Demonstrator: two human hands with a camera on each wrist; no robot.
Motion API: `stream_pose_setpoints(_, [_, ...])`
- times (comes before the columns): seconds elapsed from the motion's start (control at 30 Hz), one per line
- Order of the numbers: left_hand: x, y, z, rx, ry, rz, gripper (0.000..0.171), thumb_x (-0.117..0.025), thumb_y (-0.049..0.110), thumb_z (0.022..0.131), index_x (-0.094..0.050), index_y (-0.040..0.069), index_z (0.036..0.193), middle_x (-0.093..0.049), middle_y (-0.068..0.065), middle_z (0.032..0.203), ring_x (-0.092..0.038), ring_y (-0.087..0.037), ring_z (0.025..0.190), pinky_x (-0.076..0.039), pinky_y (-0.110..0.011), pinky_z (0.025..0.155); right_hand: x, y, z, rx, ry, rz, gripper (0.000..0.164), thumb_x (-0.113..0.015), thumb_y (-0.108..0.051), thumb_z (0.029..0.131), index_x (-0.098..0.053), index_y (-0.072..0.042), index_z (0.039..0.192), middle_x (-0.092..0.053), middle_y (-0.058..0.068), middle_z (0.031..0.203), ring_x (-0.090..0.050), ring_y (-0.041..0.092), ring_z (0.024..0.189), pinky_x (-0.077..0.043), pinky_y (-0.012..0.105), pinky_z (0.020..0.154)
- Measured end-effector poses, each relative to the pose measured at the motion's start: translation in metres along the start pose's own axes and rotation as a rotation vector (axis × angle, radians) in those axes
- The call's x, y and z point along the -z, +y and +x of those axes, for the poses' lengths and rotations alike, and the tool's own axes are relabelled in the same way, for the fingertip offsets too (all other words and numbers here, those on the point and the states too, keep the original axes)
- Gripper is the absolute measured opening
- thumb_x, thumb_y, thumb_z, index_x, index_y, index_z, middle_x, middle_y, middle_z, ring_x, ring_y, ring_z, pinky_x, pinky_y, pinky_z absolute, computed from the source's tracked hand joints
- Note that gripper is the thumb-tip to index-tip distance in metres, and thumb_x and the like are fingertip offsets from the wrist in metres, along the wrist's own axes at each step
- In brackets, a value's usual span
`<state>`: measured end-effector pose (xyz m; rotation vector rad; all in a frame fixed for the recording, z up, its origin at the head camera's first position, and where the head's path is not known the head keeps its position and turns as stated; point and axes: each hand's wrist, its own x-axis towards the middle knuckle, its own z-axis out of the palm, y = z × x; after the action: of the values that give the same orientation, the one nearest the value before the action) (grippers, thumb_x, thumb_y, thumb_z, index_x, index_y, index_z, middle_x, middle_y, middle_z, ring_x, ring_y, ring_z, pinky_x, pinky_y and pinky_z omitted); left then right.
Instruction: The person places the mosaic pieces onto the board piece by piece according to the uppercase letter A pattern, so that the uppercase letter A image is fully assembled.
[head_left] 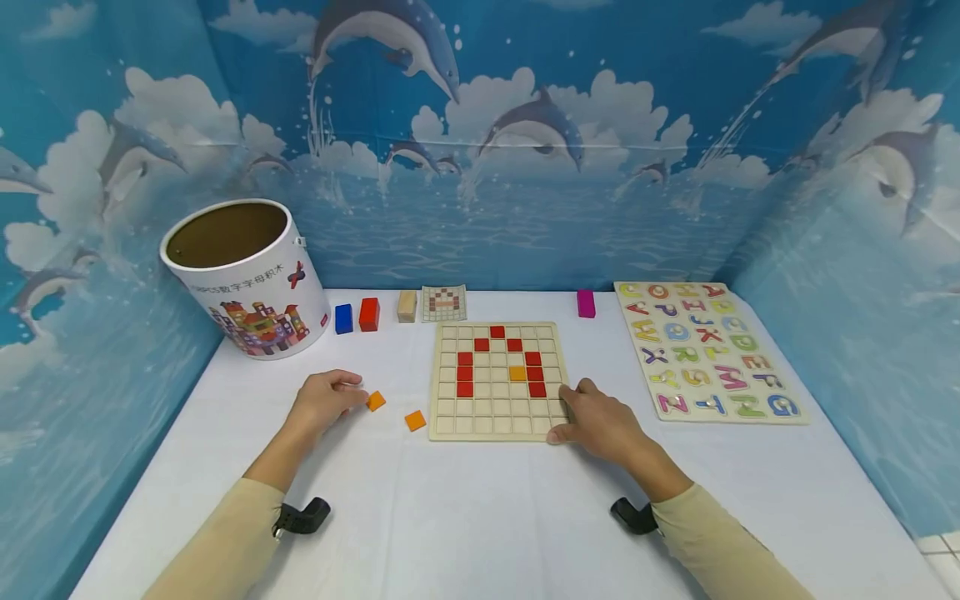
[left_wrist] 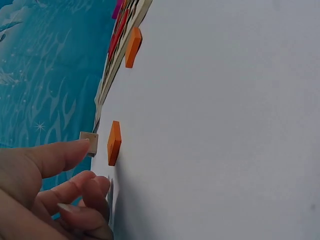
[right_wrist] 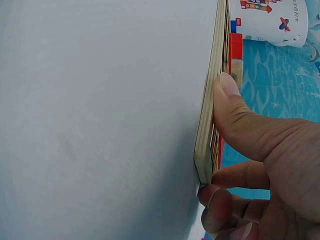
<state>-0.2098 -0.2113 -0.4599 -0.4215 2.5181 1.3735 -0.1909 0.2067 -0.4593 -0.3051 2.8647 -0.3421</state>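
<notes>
A wooden grid board point(head_left: 491, 410) lies on the white table, with several red tiles point(head_left: 465, 389) set in an arch and one orange tile point(head_left: 517, 373) inside it. My right hand point(head_left: 600, 425) grips the board's near right corner, thumb point(right_wrist: 232, 102) along the near edge and fingers curled at the side. Left of the board lie two loose orange tiles, the nearer one point(head_left: 416, 421) beside its edge and the other point(head_left: 376, 401) farther left. My left hand point(head_left: 324, 403) hovers at that farther tile, thumb and fingers apart and holding nothing in the left wrist view.
Behind stand a white bucket point(head_left: 251, 292), a blue block point(head_left: 343, 318), a red block point(head_left: 369, 314), a plain wooden block point(head_left: 407, 307) and a magenta block point(head_left: 586, 303). A small pattern card point(head_left: 444, 315) lies behind the grid board. An alphabet puzzle board point(head_left: 693, 333) lies right.
</notes>
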Motion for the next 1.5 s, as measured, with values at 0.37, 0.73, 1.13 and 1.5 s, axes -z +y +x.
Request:
stream_pose_setpoints(0.37, [-0.017, 0.002, -0.004, -0.063, 0.008, 0.158, 0.032, -0.077, 0.017, 0.088, -0.064, 0.005, 0.114, -0.058, -0.009, 0.099, -0.054, -0.024, 0.093, -0.048, -0.029, 0.076, -0.001, 0.003, -0.002, 0.003, 0.001, 0.004, 0.086, -0.085, -0.046, 0.077, -0.054, -0.003, 0.145, -0.056, 0.018, 0.117, -0.055, 0.024, 0.082, -0.053, 0.042, 0.071])
stream_pose_setpoints(0.73, [-0.021, 0.002, -0.006, -0.117, 0.049, 0.274, 0.021, -0.076, 0.014, 0.089, -0.067, 0.006, 0.107, -0.058, -0.008, 0.093, -0.054, -0.024, 0.089, -0.046, -0.03, 0.073, -0.003, 0.002, -0.003, 0.007, 0.012, 0.012, 0.085, -0.084, -0.045, 0.079, -0.054, -0.003, 0.145, -0.056, 0.018, 0.119, -0.055, 0.023, 0.08, -0.053, 0.042, 0.07])
stream_pose_setpoints(1.13, [-0.021, -0.003, -0.006, -0.185, 0.098, 0.209, 0.013, -0.075, 0.01, 0.088, -0.065, 0.008, 0.094, -0.059, -0.005, 0.083, -0.053, -0.021, 0.08, -0.042, -0.031, 0.071, -0.002, 0.001, -0.004, 0.014, 0.018, 0.009, 0.084, -0.084, -0.045, 0.079, -0.054, -0.002, 0.145, -0.056, 0.018, 0.119, -0.055, 0.023, 0.081, -0.053, 0.042, 0.071])
stream_pose_setpoints(1.5, [-0.02, -0.005, -0.008, -0.169, 0.024, 0.069, 0.029, -0.065, 0.014, 0.097, -0.064, 0.012, 0.126, -0.055, -0.008, 0.085, -0.053, -0.021, 0.07, -0.044, -0.029, 0.06, -0.002, -0.001, -0.004, 0.013, 0.016, 0.012, 0.084, -0.084, -0.045, 0.079, -0.054, -0.002, 0.145, -0.056, 0.018, 0.119, -0.056, 0.024, 0.081, -0.054, 0.043, 0.072])
